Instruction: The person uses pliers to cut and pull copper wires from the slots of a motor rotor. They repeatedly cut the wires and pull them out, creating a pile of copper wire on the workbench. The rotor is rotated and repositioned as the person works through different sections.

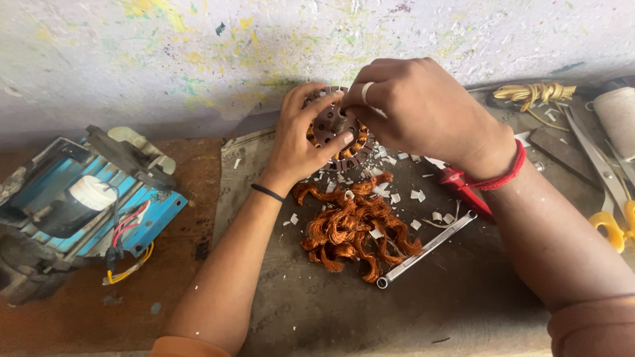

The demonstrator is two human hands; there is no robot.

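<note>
A round slotted motor stator (336,129) with copper winding in its slots stands tilted against the paint-flecked wall. My left hand (301,142) grips its left side, fingers spread over the face. Over its right side my right hand (417,109) is closed, fingers curled at the rim; whatever it pinches is hidden. In front of the stator lies a heap of pulled-out copper wire (354,228) among white paper scraps (417,196).
A steel spanner (426,250) lies right of the wire heap. A red-handled tool (463,188) sits under my right wrist. Scissors with yellow handles (612,198), a string spool (618,112) and yellow cord (536,92) are at the right. A blue machine (79,198) stands at left.
</note>
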